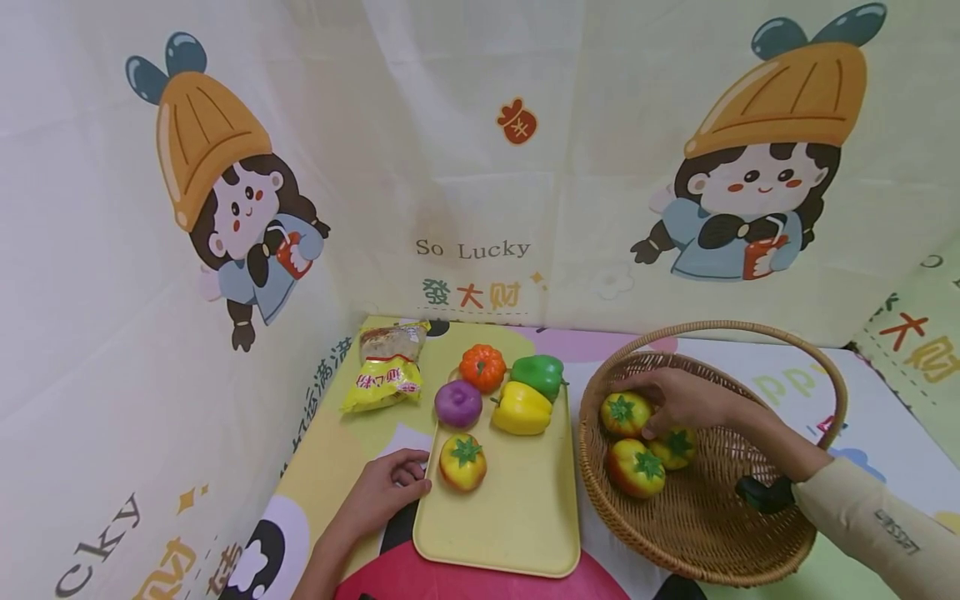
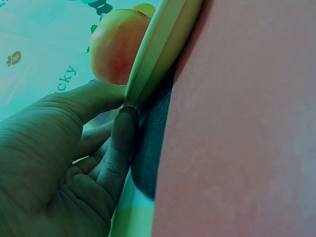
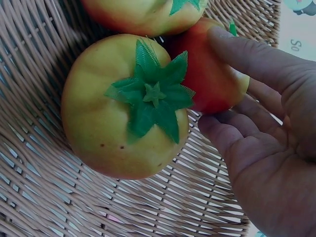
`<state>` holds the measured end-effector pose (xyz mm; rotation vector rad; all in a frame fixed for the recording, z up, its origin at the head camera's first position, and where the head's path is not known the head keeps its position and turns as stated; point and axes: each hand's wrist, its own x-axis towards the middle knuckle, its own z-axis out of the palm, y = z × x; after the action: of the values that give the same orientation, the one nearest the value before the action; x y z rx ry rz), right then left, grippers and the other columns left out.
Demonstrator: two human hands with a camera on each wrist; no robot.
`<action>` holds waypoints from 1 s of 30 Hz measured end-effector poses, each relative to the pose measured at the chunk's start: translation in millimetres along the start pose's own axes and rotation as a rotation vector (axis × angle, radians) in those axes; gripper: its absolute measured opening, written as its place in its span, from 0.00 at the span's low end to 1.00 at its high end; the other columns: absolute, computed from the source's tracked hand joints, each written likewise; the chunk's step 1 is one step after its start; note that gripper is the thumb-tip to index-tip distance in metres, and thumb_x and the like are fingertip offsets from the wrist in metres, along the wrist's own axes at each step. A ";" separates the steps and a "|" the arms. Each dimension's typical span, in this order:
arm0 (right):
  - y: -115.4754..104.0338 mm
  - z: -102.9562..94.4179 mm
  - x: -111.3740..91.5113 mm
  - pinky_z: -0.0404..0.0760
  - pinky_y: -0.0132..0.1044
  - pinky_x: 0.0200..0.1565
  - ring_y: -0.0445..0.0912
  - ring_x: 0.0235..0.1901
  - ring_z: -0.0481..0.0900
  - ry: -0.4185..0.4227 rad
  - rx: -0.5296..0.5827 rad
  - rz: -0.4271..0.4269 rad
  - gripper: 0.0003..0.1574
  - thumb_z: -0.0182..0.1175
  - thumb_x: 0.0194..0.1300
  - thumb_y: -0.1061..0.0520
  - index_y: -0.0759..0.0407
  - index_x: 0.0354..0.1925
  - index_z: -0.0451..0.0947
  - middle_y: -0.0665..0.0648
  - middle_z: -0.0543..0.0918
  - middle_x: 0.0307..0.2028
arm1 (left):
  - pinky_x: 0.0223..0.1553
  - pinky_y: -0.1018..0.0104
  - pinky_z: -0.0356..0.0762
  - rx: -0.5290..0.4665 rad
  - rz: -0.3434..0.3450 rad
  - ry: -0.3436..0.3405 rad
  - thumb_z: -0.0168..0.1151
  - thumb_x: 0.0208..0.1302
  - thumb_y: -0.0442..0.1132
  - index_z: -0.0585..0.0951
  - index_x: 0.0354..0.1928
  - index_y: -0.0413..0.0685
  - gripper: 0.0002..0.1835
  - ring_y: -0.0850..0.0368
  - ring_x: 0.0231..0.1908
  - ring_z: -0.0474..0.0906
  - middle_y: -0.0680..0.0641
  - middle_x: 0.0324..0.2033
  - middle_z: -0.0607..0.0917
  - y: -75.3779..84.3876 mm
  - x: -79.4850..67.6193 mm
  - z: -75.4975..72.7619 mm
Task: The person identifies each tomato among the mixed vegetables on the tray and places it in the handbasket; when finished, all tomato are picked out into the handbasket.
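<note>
My left hand (image 1: 386,492) is at the left side of the yellow tray (image 1: 517,525). In the left wrist view, thumb and fingertips pinch the tray's rim (image 2: 160,54). On the tray, near that hand, sits a yellow-red tomato (image 1: 462,463) with a green leafy top. My right hand (image 1: 686,402) reaches into the brown wicker basket (image 1: 750,533) and grips a tomato (image 3: 210,69) at its back left, thumb on one side and fingers on the other. Two more tomatoes, a front one (image 1: 635,469) and one (image 1: 675,450) beneath the hand, lie against it.
Farther back on the tray are an orange pumpkin (image 1: 482,368), a purple onion-like vegetable (image 1: 458,404), a green bell pepper (image 1: 538,375) and a yellow bell pepper (image 1: 522,408). A yellow food packet (image 1: 386,367) lies behind left. The basket's tall handle (image 1: 832,375) arches beside the right forearm.
</note>
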<state>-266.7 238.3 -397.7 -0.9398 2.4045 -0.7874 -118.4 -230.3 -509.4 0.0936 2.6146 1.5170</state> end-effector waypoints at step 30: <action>-68.2 -5.7 -37.0 0.71 0.62 0.55 0.59 0.61 0.72 0.263 -0.239 0.042 0.39 0.71 0.58 0.42 0.51 0.65 0.75 0.55 0.77 0.60 | 0.34 0.68 0.77 0.007 0.009 -0.002 0.72 0.59 0.44 0.81 0.53 0.42 0.22 0.58 0.32 0.80 0.52 0.34 0.81 -0.5 -0.3 -0.3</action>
<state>-213.4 225.4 -342.6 -0.9192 2.7863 -0.6517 -118.2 -230.8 -509.6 0.1079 2.6212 1.5099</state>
